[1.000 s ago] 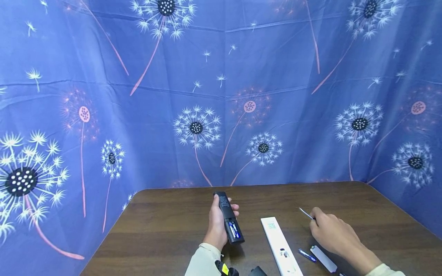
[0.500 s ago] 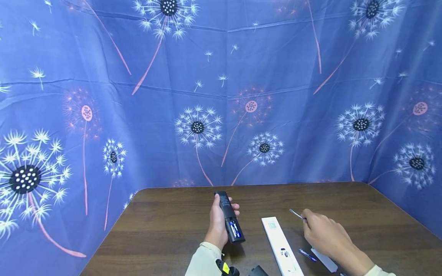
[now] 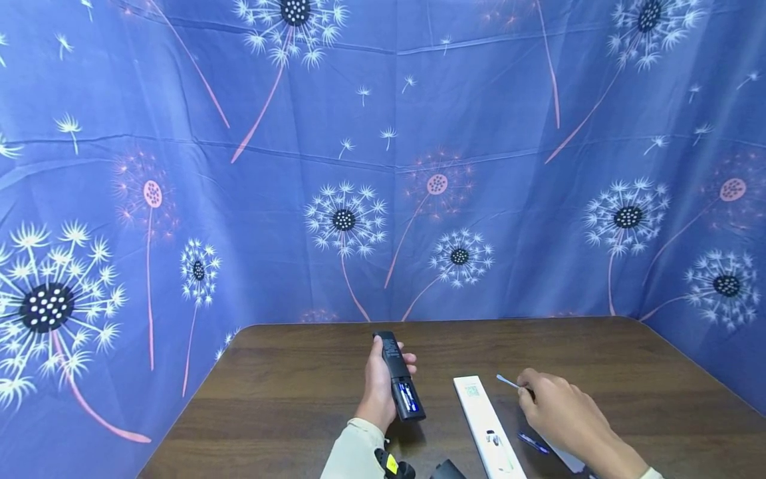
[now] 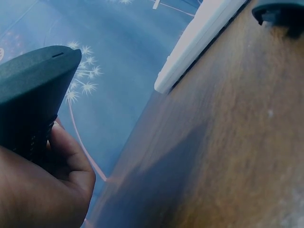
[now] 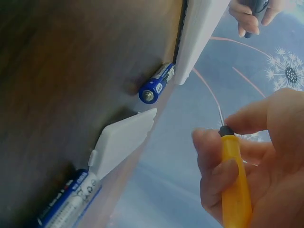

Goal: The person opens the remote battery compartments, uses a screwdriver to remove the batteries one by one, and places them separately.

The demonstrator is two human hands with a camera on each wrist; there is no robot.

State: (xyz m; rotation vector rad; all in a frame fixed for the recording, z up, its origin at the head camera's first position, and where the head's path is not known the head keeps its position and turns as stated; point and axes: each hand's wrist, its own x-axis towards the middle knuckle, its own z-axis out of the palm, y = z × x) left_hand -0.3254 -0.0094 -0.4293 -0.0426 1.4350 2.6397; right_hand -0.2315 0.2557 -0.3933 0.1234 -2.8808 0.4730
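My left hand (image 3: 376, 391) holds a black remote control (image 3: 393, 362) above the table, its back facing up. At the near end its battery bay is uncovered, with blue-and-white batteries (image 3: 408, 397) inside. My right hand (image 3: 565, 414) grips a screwdriver (image 5: 236, 185) by its yellow handle, thumb and fingers curled round it. The thin metal shaft (image 3: 507, 381) points left and away. Below that hand lie a loose blue battery (image 5: 156, 84) and a white battery cover (image 5: 124, 140), which the hand partly hides in the head view.
A long white remote (image 3: 483, 416) lies between the hands on the wooden table (image 3: 287, 392), an opening in its back. Another blue-and-white battery (image 5: 71, 202) sits by the cover. A black object (image 3: 447, 471) shows at the bottom edge. Patterned blue cloth (image 3: 269, 219) hangs behind.
My right hand has moved left and slightly nearer with the screwdriver, now covering more of the white battery cover. My left hand and the black remote stay nearly still.
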